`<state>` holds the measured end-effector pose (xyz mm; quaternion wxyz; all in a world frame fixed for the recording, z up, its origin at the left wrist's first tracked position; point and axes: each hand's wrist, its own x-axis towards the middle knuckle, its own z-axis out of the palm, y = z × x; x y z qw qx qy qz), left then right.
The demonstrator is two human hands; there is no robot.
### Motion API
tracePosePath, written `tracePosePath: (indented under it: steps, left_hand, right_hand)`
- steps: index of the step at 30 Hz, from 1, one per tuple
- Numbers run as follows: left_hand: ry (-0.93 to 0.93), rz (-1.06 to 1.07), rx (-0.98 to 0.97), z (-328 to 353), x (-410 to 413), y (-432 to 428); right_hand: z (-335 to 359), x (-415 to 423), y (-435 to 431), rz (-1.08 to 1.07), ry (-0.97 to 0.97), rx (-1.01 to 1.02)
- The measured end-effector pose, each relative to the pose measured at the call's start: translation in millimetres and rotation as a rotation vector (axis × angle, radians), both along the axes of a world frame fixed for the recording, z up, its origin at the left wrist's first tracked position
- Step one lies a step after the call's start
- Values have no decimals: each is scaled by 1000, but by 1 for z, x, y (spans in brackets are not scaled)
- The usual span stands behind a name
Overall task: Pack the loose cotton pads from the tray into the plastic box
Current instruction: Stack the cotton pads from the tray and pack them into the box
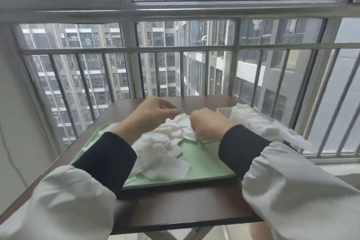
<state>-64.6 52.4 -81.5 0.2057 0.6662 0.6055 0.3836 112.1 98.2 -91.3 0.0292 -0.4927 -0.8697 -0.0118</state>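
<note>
**Sorting through cotton pads (165, 154) on a green tray (204, 163)**

Digging the right hand (208, 124) into the heap at 1 o'clock of the tray, fingers curled and gripping a few pads. Holding the left hand (153, 115) raised at 11 o'clock, fingers bent, fingertips at a pad's edge; cannot tell whether pinching it. Piled loose from the tray's middle up to 12 o'clock. Just off the tray at 2 o'clock, on the brown table (175, 206): clear plastic box (224, 112), beside a crinkled bag (253, 122) of pads.
</note>
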Motion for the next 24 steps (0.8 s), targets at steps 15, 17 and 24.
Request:
tracePosePath:
  steps: [15, 17, 24]
  left_hand:
    - [-37, 99, 188, -17, 1, 9]
    - [-15, 115, 226, -18, -1, 7]
    - [29, 32, 261, -21, 2, -2]
  right_hand:
    - [-16, 6, -1, -34, 192, 95]
    - [-15, 11, -1, -32, 306, 107]
    - [-5, 17, 2, 94, 724, 133]
